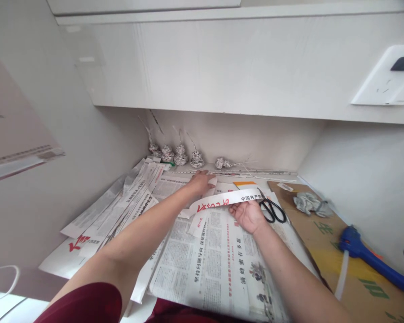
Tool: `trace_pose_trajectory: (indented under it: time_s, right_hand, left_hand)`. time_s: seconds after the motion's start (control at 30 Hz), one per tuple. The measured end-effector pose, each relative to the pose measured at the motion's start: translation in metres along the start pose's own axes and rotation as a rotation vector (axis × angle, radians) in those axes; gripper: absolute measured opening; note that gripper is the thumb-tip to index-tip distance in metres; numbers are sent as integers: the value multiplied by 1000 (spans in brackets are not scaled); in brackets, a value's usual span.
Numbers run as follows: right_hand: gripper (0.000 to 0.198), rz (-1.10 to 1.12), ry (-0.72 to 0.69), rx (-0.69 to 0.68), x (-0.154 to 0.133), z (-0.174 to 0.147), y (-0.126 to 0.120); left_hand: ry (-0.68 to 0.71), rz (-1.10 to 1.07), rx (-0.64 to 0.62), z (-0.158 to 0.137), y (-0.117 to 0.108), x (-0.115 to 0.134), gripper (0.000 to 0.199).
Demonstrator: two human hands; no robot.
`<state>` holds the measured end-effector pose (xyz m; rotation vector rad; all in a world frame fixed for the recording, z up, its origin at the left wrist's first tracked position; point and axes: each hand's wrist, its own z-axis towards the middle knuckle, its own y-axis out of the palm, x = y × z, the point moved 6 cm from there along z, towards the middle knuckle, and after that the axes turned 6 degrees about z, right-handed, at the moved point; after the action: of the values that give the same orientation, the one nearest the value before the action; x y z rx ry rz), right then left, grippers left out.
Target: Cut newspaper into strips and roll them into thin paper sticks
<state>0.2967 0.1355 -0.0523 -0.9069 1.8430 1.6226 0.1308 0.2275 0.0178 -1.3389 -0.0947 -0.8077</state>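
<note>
1. The biggest thing I have in view is the newspaper sheet (208,251), spread flat under both arms.
2. To its right I see the cardboard (309,237), with a blue glue gun (373,253) lying on it.
3. To the left, a pile of cut strips (128,197) overlaps the sheet's edge.
4. The paper strip (234,197) is over the sheet's far part, between my two hands. Its long axis runs crosswise, bowing slightly upward; the left end, with big red characters, comes nearer to me, and the right end, with black print, points toward the scissors (272,207).
5. The right hand (249,216) is the nearer one: palm up, fingers loosely curled at the strip's near edge. From those fingertips the strip lies just beyond, extending mostly leftward. Part of the hand goes behind it, so I cannot tell whether it is pinched.
6. The left hand (200,183) is palm down on paper beyond the strip, fingers partly extended. From there the strip lies toward me and to the right; I cannot tell if those fingers grip anything.
7. Smallest, I make out woven paper pieces (181,155) along the back wall, most upright, one on its side.
</note>
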Motion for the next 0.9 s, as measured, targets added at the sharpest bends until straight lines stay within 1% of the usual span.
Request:
trace_pose_trajectory:
  time_s: [0.1, 0.17, 0.27, 0.33, 0.4, 0.43, 0.47, 0.53, 0.57, 0.63, 0.7, 0.73, 0.77, 0.8, 0.87, 0.9]
  right_hand:
    - [31, -14, 17, -1, 3, 1, 0]
    - [36, -25, 23, -9, 4, -1, 1]
    - [46, -50, 38, -42, 6, -4, 3]
    - [55, -96, 55, -109, 6, -9, 7]
    - [62, -147, 70, -222, 6, -15, 14]
    - [65, -171, 78, -283, 5, -18, 18]
    - [67, -189, 89, -334, 5, -22, 22]
    - [66, -209, 119, -390, 5, -27, 26]
    - [63, -205, 133, -402, 5, -30, 27]
    - [55, -164, 171, -426, 5, -32, 28]
    - [47, -97, 212, -451, 6, -33, 28]
    - [44, -67, 227, -449, 6, -33, 28]
    - [40, -44, 228, -423, 6, -31, 26]
    - [36, -32, 214, -377, 5, -28, 23]
    - [28, -32, 167, -268, 4, -21, 15]
    - [25, -38, 146, -223, 3, -19, 12]
  left_hand:
    - [-26, 35, -5, -17, -17, -11, 23]
    - [-31, 45, -57, -37, -27, -17, 30]
    - [-41, 59, -157, -74, -46, -28, 40]
    - [-48, 72, -231, -100, -60, -38, 40]
    - [-43, 157, -326, -127, -71, -48, 45]
    - [-58, 204, -331, -139, -77, -54, 47]
    - [-65, 253, -310, -150, -84, -58, 45]
    - [-31, 313, -291, -171, -91, -59, 29]
    - [-30, 340, -269, -182, -94, -58, 27]
    - [-45, 379, -236, -201, -99, -53, 30]
    - [-84, 367, -240, -221, -101, -45, 32]
    - [-119, 337, -266, -232, -101, -41, 32]
    - [-160, 301, -318, -243, -100, -38, 31]
    - [-201, 286, -361, -255, -99, -35, 31]
    - [-235, 271, -423, -279, -96, -32, 30]
    - [-244, 259, -430, -292, -95, -33, 29]
